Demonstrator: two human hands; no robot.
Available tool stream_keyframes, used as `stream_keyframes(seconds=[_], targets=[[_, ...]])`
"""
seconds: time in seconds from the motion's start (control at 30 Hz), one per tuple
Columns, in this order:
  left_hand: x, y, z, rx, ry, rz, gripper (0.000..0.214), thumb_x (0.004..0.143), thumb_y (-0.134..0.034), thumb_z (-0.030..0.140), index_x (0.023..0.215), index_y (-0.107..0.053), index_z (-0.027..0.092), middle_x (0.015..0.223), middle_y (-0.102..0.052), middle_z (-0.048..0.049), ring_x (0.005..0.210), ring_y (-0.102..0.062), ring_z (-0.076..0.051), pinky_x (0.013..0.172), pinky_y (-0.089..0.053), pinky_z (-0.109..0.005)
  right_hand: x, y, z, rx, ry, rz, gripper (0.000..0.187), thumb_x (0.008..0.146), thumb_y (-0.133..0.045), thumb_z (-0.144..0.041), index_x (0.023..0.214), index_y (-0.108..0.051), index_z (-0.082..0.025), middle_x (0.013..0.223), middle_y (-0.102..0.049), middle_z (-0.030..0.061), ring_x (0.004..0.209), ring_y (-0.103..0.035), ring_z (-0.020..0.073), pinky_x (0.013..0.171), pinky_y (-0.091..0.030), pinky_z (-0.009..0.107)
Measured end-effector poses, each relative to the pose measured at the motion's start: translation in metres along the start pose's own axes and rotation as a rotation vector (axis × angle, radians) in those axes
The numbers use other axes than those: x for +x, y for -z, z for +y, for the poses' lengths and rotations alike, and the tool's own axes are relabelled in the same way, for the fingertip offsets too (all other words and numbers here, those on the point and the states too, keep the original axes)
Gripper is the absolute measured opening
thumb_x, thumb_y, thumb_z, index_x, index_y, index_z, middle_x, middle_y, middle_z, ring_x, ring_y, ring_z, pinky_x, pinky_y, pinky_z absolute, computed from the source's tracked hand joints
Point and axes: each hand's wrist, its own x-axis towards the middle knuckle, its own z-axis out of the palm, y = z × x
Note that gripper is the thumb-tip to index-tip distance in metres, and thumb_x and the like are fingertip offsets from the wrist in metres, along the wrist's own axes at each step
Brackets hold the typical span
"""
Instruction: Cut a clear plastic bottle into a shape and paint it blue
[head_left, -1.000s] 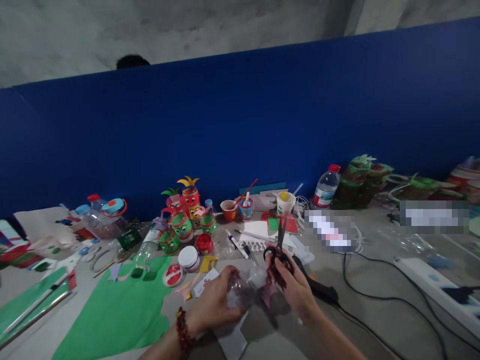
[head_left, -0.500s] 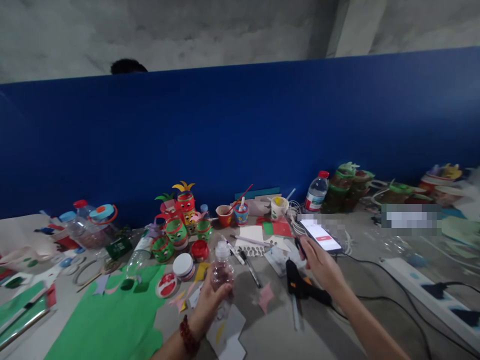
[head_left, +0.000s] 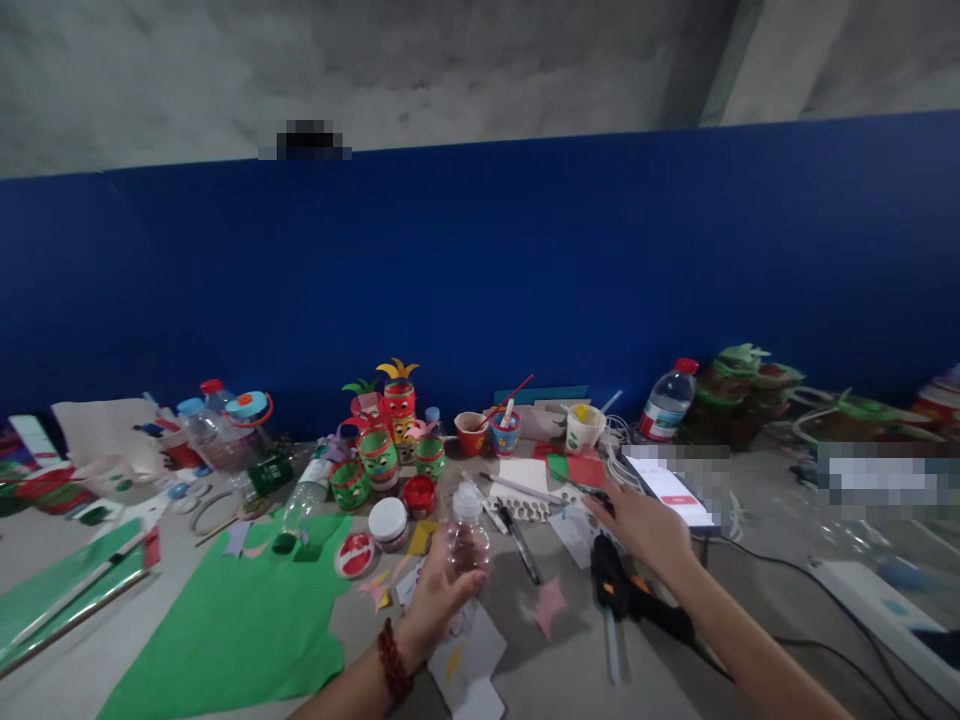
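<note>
My left hand (head_left: 437,603), with a red bead bracelet on the wrist, is wrapped round a small clear plastic bottle (head_left: 466,540) with a white cap and holds it upright above white paper scraps. My right hand (head_left: 643,526) is stretched forward, low over the table, between a lit phone (head_left: 673,487) and a black glue gun (head_left: 616,586). Its fingertips are on the black handles of the scissors (head_left: 600,496), which rest on the paper pieces there.
A green foam sheet (head_left: 232,625) covers the near left. Decorated green and red cups (head_left: 379,455), paint pots (head_left: 390,520), pens, a water bottle (head_left: 666,402) and cables crowd the grey table. A power strip (head_left: 885,610) lies at right. A blue partition (head_left: 525,280) backs the table.
My right hand left the bottle and carried the scissors forward to the table beside the phone. My left hand turned the bottle upright and raised it. The view shifted a little.
</note>
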Motion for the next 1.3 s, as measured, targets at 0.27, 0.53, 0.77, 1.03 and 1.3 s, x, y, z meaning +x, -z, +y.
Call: stream_keyframes(seconds=[0.27, 0.53, 0.77, 1.03, 1.3], targets=[[-0.009, 0.0, 0.007, 0.176, -0.049, 0.096, 0.069, 0.056, -0.091, 0.022, 0.118, -0.06, 0.02, 0.111, -0.067, -0.0107, 0.105, -0.062, -0.033, 0.099, -0.046, -0.043, -0.028, 0.045, -0.071, 0.748, 0.4, 0.04, 0.044, 0.09, -0.055, -0.056, 0.121, -0.067, -0.026, 0.101, -0.073, 0.0067, 0.07, -0.064, 0.0202, 0.069, -0.05, 0.033], [-0.019, 0.0, 0.011, 0.379, -0.13, 0.104, 0.073, 0.057, -0.089, 0.021, 0.125, -0.062, 0.024, 0.128, -0.062, -0.0148, 0.124, -0.053, -0.04, 0.112, -0.034, -0.05, -0.054, 0.034, -0.161, 1.462, 0.364, -0.141, 0.026, 0.081, -0.069, -0.047, 0.087, -0.065, -0.022, 0.089, -0.07, 0.0043, 0.081, -0.064, 0.0213, 0.075, -0.051, 0.033], [-0.019, -0.012, 0.015, 0.071, 0.078, -0.293, 0.07, 0.061, -0.081, 0.064, 0.112, -0.067, 0.019, 0.09, -0.07, -0.0114, 0.082, -0.065, -0.029, 0.077, -0.052, -0.04, -0.06, 0.035, -0.162, 1.782, 0.384, -0.265, 0.029, 0.074, -0.075, -0.046, 0.074, -0.061, -0.022, 0.067, -0.067, 0.0004, 0.069, -0.061, 0.0191, 0.087, -0.048, 0.039], [-0.019, -0.027, 0.025, -0.156, 0.158, -0.412, 0.075, 0.061, -0.083, 0.061, 0.119, -0.055, 0.022, 0.089, -0.064, -0.0061, 0.074, -0.062, -0.02, 0.067, -0.048, -0.031, -0.044, 0.056, -0.137, 1.822, 0.631, -0.625, 0.059, 0.072, -0.074, -0.053, 0.12, -0.058, -0.023, 0.119, -0.066, 0.0102, 0.112, -0.06, 0.0288, 0.1, -0.042, 0.044], [-0.008, -0.011, 0.023, 0.183, 0.042, -0.248, 0.068, 0.066, -0.082, 0.057, 0.113, -0.053, 0.018, 0.094, -0.062, -0.0059, 0.084, -0.058, -0.02, 0.075, -0.046, -0.031, -0.021, 0.047, -0.12, 1.146, 0.475, -0.242, 0.046, 0.081, -0.06, -0.066, 0.08, -0.058, -0.019, 0.069, -0.052, -0.0029, 0.064, -0.045, 0.0145, 0.059, -0.036, 0.026]])
